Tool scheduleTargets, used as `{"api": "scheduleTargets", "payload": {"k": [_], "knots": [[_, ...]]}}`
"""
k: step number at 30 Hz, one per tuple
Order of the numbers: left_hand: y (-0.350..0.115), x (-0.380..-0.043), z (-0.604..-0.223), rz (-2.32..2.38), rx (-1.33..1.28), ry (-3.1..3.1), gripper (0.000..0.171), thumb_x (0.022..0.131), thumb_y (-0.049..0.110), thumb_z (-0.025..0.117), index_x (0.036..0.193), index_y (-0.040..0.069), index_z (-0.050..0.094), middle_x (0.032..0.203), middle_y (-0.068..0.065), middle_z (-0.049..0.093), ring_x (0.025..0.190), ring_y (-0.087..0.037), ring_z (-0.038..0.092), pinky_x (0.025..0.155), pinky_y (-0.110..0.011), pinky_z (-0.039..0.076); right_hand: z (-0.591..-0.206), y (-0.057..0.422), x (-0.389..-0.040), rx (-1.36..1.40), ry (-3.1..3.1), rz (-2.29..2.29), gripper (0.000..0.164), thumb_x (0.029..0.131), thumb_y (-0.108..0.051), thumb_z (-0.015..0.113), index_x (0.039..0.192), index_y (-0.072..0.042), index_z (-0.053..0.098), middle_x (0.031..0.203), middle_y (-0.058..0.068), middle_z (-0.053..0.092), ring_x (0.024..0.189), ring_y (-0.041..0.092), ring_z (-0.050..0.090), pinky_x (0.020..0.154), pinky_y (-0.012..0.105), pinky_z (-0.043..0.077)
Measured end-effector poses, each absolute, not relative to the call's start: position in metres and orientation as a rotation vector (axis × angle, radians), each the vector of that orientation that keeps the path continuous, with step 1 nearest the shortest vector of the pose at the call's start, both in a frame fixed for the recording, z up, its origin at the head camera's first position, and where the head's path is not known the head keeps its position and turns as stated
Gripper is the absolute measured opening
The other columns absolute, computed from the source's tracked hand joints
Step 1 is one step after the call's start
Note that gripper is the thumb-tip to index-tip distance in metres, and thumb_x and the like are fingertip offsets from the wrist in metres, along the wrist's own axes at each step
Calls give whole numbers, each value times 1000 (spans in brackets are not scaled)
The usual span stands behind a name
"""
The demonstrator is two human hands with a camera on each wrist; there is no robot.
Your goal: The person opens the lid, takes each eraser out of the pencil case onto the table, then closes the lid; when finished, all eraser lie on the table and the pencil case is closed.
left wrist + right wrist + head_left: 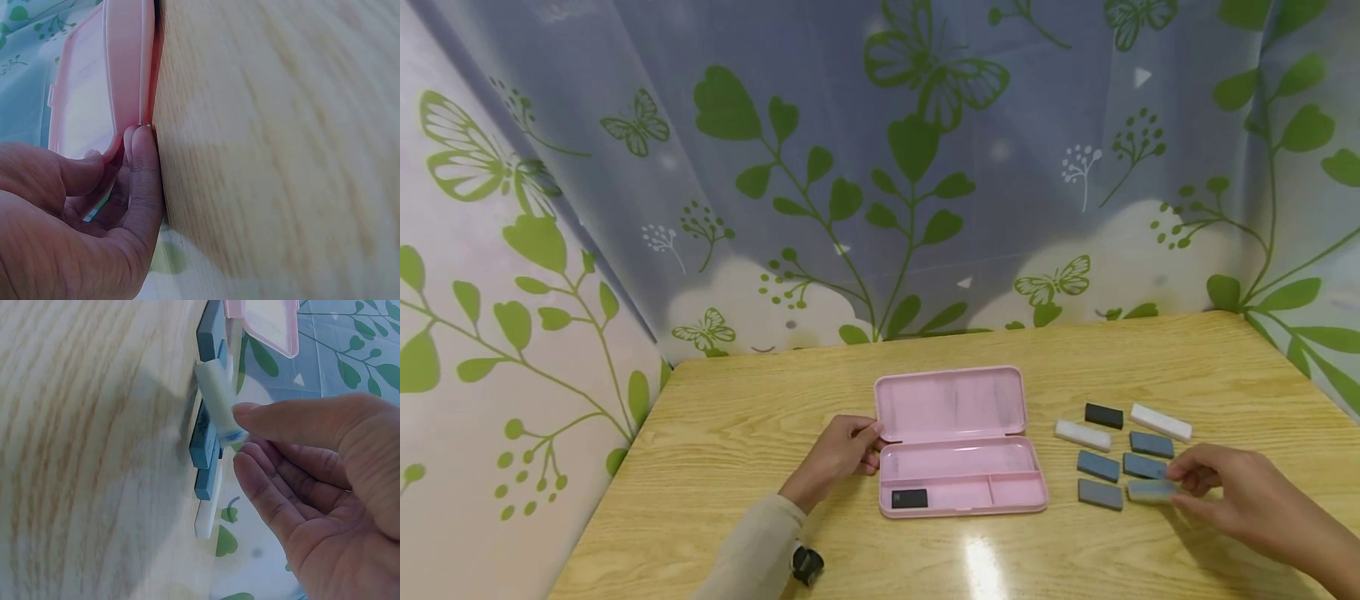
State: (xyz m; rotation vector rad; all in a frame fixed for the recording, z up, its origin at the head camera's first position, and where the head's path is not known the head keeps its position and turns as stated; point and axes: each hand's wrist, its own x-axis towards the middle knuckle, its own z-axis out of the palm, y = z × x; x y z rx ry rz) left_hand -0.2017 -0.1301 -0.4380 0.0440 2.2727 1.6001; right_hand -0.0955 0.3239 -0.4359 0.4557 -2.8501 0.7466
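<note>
A pink pencil case (962,505) lies open on the table, its lid (951,404) tilted back. Inside its front left compartment is a black eraser (910,498). My left hand (838,454) holds the case at its left end by the hinge; in the left wrist view the thumb (84,174) is at the lid's corner and the fingertips are against the case's end. Between thumb and fingers my right hand (1240,492) pinches one end of a pale eraser (215,394) with a blue mark. It is tilted, over several blue-grey erasers (203,440).
Right of the case lie a black eraser (1103,416), two white erasers (1161,422) and several blue-grey erasers (1100,493) in loose rows. The wooden table (737,400) meets a patterned curtain (820,167) at the back. A black watch-like band (807,565) shows by the left sleeve (752,546).
</note>
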Motion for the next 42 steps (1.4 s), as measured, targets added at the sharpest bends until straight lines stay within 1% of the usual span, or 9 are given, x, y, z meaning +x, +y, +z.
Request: {"api": "scheduleTargets", "payload": {"k": [9,12,16,20,26,31,38,42], "knots": [[-130,-202,-438,1588,31,2283,29,109,14,48,107,-5,69,87,-8,64,67,-13,58,61,-25,57,-428,316,-101,484,-2861,779,29,72,-3,89,93,-5,69,87,-4,67,69,-2,60,58,24,53],[-130,-202,-439,1590,35,2282,28,109,14,48,107,-4,70,86,-8,64,67,-13,58,61,-25,57,-427,308,-106,573,-2828,823,30,73,-4,89,95,-5,69,88,-3,67,71,-2,59,59,24,54],[-130,-202,-439,1593,38,2279,28,109,14,48,107,-4,70,86,-8,64,67,-12,58,61,-25,57,-427,295,-116,764,-2732,894,30,73,-3,89,95,-6,69,86,-3,67,73,-3,59,58,24,54],[-130,-203,-439,1597,38,2273,28,109,13,48,107,-4,70,86,-7,64,67,-12,58,61,-25,57,-421,277,-124,878,-2741,958,29,76,-4,88,96,-4,68,89,-1,67,75,0,61,61,25,55],[-130,-204,-441,1604,41,2265,26,108,12,49,106,-5,69,85,-7,64,66,-12,58,61,-24,57,-411,242,-135,985,-2796,966,25,82,-9,84,100,-4,68,93,2,68,78,9,65,65,28,57],[-130,-204,-441,1593,37,2266,26,109,12,48,106,-4,69,85,-7,64,67,-12,58,61,-24,57,-408,211,-145,1100,-2805,1015,21,85,-4,80,102,-2,68,96,4,68,82,14,65,70,30,58],[-130,-204,-440,1590,33,2273,27,109,12,48,106,-5,69,85,-7,64,66,-12,58,61,-24,57,-410,170,-156,1268,-2710,1012,18,81,5,79,95,-1,69,90,4,68,79,12,64,69,27,57],[-130,-202,-438,1595,33,2277,27,109,13,49,107,-5,69,85,-8,64,66,-12,58,61,-25,57,-413,149,-159,1361,-2673,969,19,80,8,77,95,0,70,91,7,69,80,15,65,71,26,57]]}}
